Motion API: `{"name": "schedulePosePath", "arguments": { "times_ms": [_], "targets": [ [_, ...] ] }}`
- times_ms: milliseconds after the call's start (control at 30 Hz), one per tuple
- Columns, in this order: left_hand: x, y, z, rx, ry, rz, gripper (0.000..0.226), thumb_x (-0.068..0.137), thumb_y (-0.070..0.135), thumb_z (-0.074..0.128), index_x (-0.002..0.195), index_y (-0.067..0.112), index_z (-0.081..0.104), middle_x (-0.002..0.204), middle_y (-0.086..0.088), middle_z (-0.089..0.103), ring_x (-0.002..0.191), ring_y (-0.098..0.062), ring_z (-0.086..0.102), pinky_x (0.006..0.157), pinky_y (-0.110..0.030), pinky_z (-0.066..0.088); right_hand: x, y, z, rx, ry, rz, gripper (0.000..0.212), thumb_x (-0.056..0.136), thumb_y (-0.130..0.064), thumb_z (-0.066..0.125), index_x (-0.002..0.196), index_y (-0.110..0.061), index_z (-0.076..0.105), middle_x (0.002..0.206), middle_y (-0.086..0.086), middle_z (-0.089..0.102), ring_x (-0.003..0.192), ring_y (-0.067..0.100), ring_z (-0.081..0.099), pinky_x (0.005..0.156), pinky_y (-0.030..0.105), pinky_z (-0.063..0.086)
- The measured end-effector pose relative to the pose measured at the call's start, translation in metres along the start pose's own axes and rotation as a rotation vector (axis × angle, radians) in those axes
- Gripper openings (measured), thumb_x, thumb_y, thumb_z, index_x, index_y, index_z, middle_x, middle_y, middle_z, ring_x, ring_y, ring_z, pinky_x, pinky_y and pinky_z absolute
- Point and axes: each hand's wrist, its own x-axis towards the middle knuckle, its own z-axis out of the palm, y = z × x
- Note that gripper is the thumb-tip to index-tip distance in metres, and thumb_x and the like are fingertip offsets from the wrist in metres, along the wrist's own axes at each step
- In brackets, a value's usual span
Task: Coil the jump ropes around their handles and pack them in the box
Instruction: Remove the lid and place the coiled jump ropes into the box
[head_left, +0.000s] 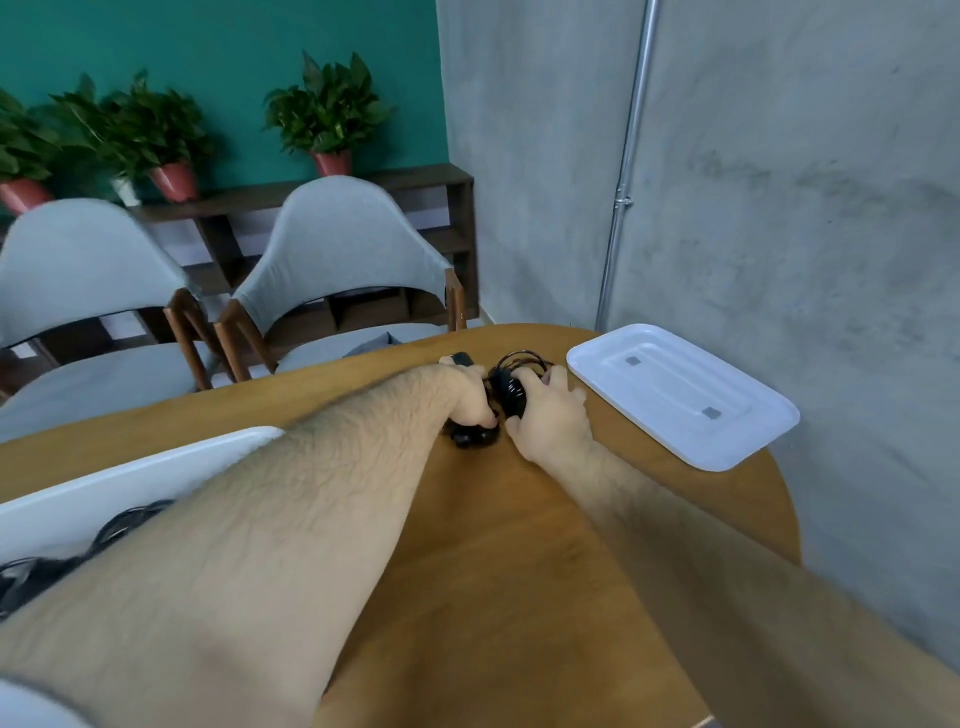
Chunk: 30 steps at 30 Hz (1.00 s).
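Glossy rope coils (511, 387) are gripped by the right hand (553, 415); black handles (470, 435) by the left hand (470, 400). Rightward, a smooth white tray (680, 395) is set.

One wide-angle camera, worn on the head, covers the scene. It faces forward and down, sighting along both forearms to the grip, where the left hand (470, 397) and right hand (553, 415) hold the jump rope (511, 389) just above frame centre, at arm's reach. The wooden table (519, 571) fills the lower frame. Left of the grip and nearer the camera, the white box (130, 478) is cropped by the frame edge. Right of the grip lies the white lid (675, 395). Beyond the grip stand grey chairs (343, 244).
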Motion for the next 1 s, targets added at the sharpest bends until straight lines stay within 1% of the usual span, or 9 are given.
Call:
{"name": "schedulePosePath", "arguments": {
  "times_ms": [200, 300, 367, 467, 567, 667, 767, 933, 1000],
  "targets": [
    [-0.065, 0.009, 0.032, -0.158, 0.034, -0.041, 0.068, 0.093, 0.045, 0.066, 0.148, 0.023, 0.033, 0.146, -0.012, 0.019, 0.113, -0.028, 0.05, 0.099, -0.042, 0.054, -0.074, -0.001, -0.016, 0.055, -0.017, 0.013, 0.062, 0.084, -0.037, 0.069, 0.139, -0.035, 0.042, 0.14, 0.006, 0.031, 0.118, 0.035, 0.041, 0.087, 0.04, 0.048],
    [-0.096, 0.008, 0.057, -0.305, 0.113, -0.056, 0.055, 0.09, 0.042, 0.069, 0.135, 0.025, 0.042, 0.144, -0.01, 0.015, 0.088, -0.023, 0.055, 0.087, -0.037, 0.055, -0.111, 0.002, -0.017, 0.058, -0.01, -0.005, 0.063, 0.082, -0.042, 0.069, 0.138, -0.035, 0.042, 0.139, 0.006, 0.032, 0.117, 0.034, 0.042, 0.085, 0.04, 0.049],
    [-0.112, 0.006, 0.074, -0.38, 0.164, -0.073, 0.049, 0.085, 0.04, 0.073, 0.124, 0.028, 0.046, 0.136, -0.007, 0.017, 0.081, -0.023, 0.055, 0.08, -0.037, 0.057, -0.132, 0.005, -0.019, 0.053, -0.018, -0.011, 0.065, 0.081, -0.045, 0.069, 0.139, -0.037, 0.041, 0.14, 0.006, 0.031, 0.117, 0.033, 0.043, 0.086, 0.04, 0.049],
    [-0.129, 0.005, 0.095, -0.499, 0.221, -0.098, 0.045, 0.078, 0.037, 0.075, 0.111, 0.036, 0.046, 0.123, -0.001, 0.02, 0.089, -0.029, 0.057, 0.081, -0.043, 0.06, -0.15, 0.009, -0.028, -0.008, -0.097, -0.02, 0.068, 0.081, -0.052, 0.064, 0.142, -0.042, 0.038, 0.145, 0.004, 0.03, 0.12, 0.032, 0.041, 0.091, 0.04, 0.047],
    [-0.139, 0.004, 0.106, -0.612, 0.305, -0.093, 0.042, 0.077, 0.036, 0.075, 0.107, 0.038, 0.047, 0.126, 0.003, 0.019, 0.101, -0.032, 0.054, 0.084, -0.042, 0.058, -0.155, 0.008, -0.046, -0.104, -0.208, -0.043, 0.072, 0.08, -0.062, 0.054, 0.147, -0.047, 0.034, 0.15, 0.001, 0.031, 0.13, 0.031, 0.032, 0.102, 0.042, 0.041],
    [-0.143, 0.002, 0.108, -0.686, 0.382, -0.061, 0.04, 0.078, 0.034, 0.077, 0.105, 0.036, 0.048, 0.133, 0.003, 0.021, 0.104, -0.031, 0.052, 0.088, -0.039, 0.052, -0.162, 0.004, -0.059, -0.117, -0.092, -0.078, 0.062, 0.087, -0.056, 0.048, 0.147, -0.039, 0.041, 0.149, 0.0, 0.039, 0.131, 0.031, 0.033, 0.104, 0.042, 0.036],
    [-0.148, 0.001, 0.097, -0.721, 0.423, -0.004, 0.043, 0.076, 0.035, 0.079, 0.106, 0.037, 0.047, 0.133, 0.004, 0.022, 0.105, -0.03, 0.052, 0.09, -0.042, 0.054, -0.162, -0.003, -0.069, 0.109, 0.099, -0.096, 0.049, 0.098, -0.04, 0.046, 0.144, -0.024, 0.052, 0.143, 0.002, 0.053, 0.128, 0.026, 0.046, 0.102, 0.037, 0.041],
    [-0.165, 0.003, 0.059, -0.761, 0.496, 0.1, 0.038, 0.082, 0.034, 0.076, 0.111, 0.035, 0.051, 0.131, 0.007, 0.022, 0.103, -0.028, 0.055, 0.086, -0.043, 0.057, -0.152, -0.034, -0.097, 0.551, -0.063, -0.064, 0.056, 0.1, -0.049, 0.047, 0.149, -0.022, 0.045, 0.148, 0.001, 0.052, 0.134, 0.019, 0.049, 0.102, 0.026, 0.038],
    [-0.179, 0.0, 0.038, -0.755, 0.534, 0.157, 0.032, 0.084, 0.026, 0.07, 0.11, 0.033, 0.053, 0.132, 0.006, 0.024, 0.1, -0.028, 0.058, 0.081, -0.043, 0.059, -0.147, -0.049, -0.106, 0.662, -0.075, -0.06, 0.063, 0.094, -0.058, 0.053, 0.147, -0.024, 0.046, 0.144, 0.0, 0.055, 0.128, 0.019, 0.055, 0.106, 0.036, 0.046]
  ]
}}
